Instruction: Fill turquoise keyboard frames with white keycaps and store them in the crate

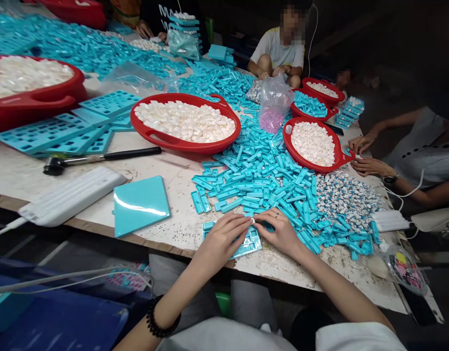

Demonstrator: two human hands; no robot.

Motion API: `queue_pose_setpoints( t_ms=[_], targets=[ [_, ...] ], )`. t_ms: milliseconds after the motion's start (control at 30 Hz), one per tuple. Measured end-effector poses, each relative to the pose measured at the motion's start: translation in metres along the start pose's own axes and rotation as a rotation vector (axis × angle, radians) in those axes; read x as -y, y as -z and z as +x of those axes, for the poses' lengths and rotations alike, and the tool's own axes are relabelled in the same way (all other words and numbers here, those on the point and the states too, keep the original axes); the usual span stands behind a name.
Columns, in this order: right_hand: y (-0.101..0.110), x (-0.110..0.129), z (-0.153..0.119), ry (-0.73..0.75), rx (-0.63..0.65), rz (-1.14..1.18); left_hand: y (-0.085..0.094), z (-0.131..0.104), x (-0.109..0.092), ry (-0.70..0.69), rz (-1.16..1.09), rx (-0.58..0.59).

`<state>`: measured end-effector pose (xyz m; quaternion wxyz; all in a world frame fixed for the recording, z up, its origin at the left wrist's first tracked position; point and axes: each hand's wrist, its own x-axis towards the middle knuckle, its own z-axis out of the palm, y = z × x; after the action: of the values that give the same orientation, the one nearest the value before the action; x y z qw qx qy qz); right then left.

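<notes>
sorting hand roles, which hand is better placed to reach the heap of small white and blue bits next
Probably the right hand: it's nearer the heap; the left hand lies over the blue tray.

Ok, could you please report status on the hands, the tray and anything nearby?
Left hand, right hand: together at small white piece. Blue tray: beneath, partly hidden by left hand. Loose blue pieces: heaped just beyond.

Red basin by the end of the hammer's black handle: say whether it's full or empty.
Filled, not empty: white pieces spread across the red basin, hiding its bottom; their depth cannot be told.
</notes>
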<state>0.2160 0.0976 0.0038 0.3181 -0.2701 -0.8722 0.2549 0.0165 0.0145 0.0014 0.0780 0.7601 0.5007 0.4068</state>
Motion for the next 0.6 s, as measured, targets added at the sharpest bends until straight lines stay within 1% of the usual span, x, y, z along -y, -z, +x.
queue_pose_setpoints(
  t_ms=[133,267,400,533,600],
  targets=[
    [-0.0005,0.0001,-0.001,0.037,-0.007,-0.071,-0.0032,-0.0008,0.0018,0.009,0.003,0.022],
    [0.0007,0.0011,-0.0015,0.109,0.01,-0.185,-0.0049,-0.0012,0.0041,0.017,0.004,0.04],
    [0.0034,0.004,-0.0008,0.193,0.041,-0.351,-0.0052,-0.0028,0.0069,0.012,0.04,0.086],
    [0.0026,0.0065,-0.0018,0.32,0.049,-0.526,-0.0053,-0.0039,0.0065,-0.016,0.088,0.118],
    [0.0008,0.0077,-0.0034,0.343,0.074,-0.586,-0.0054,-0.0034,0.0047,-0.012,0.094,0.122]
  ],
)
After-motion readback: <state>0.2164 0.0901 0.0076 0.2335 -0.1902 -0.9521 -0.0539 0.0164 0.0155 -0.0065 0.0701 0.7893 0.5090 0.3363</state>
